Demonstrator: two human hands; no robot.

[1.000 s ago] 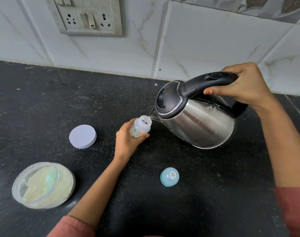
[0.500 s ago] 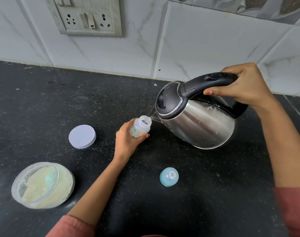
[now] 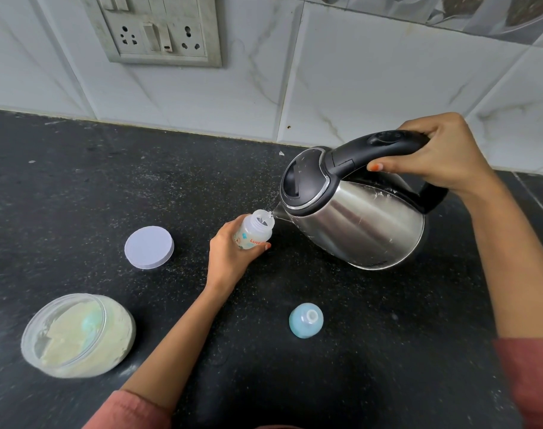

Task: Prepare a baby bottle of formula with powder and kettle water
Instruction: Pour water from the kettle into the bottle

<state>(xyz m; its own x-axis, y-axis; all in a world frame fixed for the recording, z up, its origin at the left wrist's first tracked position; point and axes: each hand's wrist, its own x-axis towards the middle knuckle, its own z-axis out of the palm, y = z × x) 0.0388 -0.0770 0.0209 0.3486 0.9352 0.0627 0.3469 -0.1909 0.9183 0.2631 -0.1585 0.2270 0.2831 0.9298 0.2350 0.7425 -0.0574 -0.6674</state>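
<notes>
My left hand (image 3: 226, 258) grips a small clear baby bottle (image 3: 254, 231) with its mouth uncovered, standing on the black counter (image 3: 78, 187). My right hand (image 3: 440, 156) holds the black handle of a steel kettle (image 3: 357, 218), tilted left so its spout sits right at the bottle's mouth. A thin stream of water runs from spout to bottle. The bottle's blue teat cap (image 3: 305, 320) lies on the counter in front. An open tub of pale formula powder (image 3: 78, 335), with a blue scoop inside, sits at the front left.
The tub's round white lid (image 3: 149, 247) lies flat left of the bottle. A tiled wall with a socket panel (image 3: 158, 29) rises behind the counter. Red sleeves cover both forearms near the bottom edge.
Almost nothing has moved. The kettle stays tilted over the bottle and both hands keep their hold.
</notes>
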